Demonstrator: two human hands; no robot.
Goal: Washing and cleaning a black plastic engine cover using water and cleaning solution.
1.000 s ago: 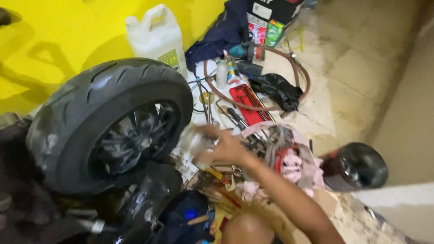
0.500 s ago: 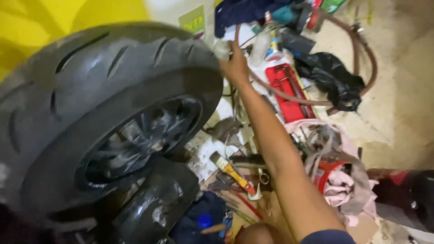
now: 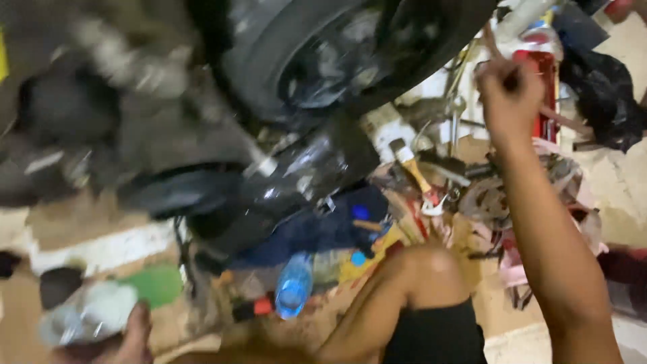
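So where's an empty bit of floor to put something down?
Bare floor shows at the left, between the dark bike parts above and the green-capped bottle by the left hand. Another strip lies at the far right beside the black bag. Around the right hand and the knee, tools and rags crowd everything.

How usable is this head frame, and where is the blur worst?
Head view: heavy motion blur throughout, worst upper left, where the tyre and dark bodywork smear; glare streaks show on the glossy black fender. The right hand, closed around something thin, is soft but readable. The left hand at the bottom edge, by a smeared pale and green thing, is too blurred to judge its grip. The blue bottle is recognisable.
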